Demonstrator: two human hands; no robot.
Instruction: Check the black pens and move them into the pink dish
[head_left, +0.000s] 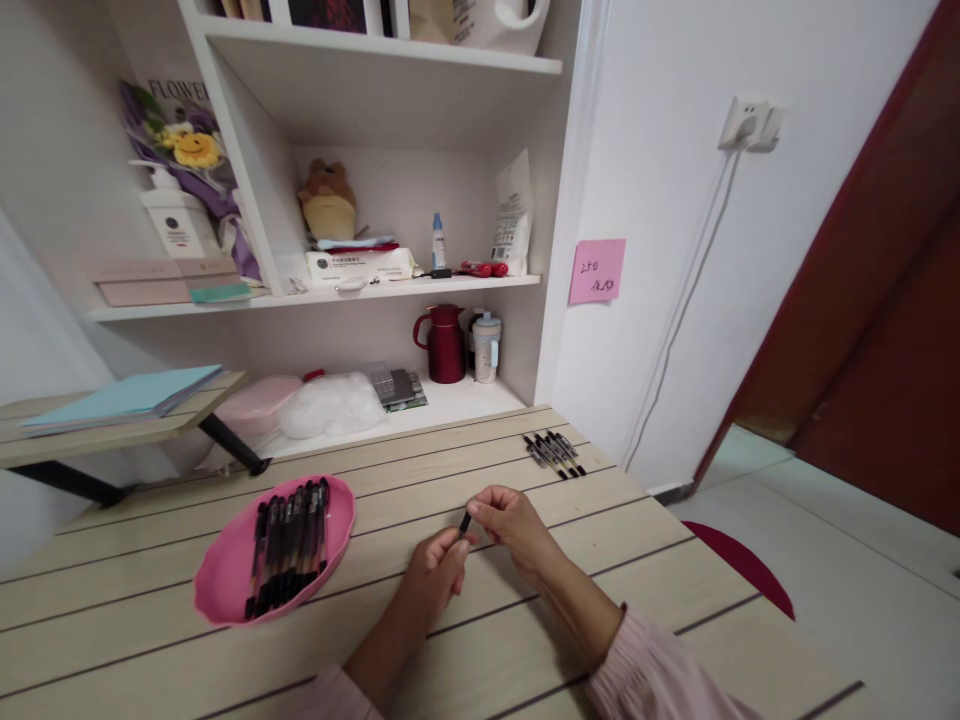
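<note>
Both hands meet over the middle of the wooden table (150,600). My left hand (437,572) is curled around the lower part of a black pen (465,523). My right hand (508,527) pinches the pen's upper end between thumb and fingers. Only a short black piece of the pen shows between the two hands. To the left lies a pink oval tray (337,520) holding several black pens (289,545). A small group of black pens (555,453) lies on the table at the far right, beyond my hands.
A white shelf unit (390,285) stands behind the table with a red jug (444,343), a cup, bottles, bags and a plush toy. A side table with a blue folder (124,395) is at left. A pink note (596,270) and a wall socket are at right.
</note>
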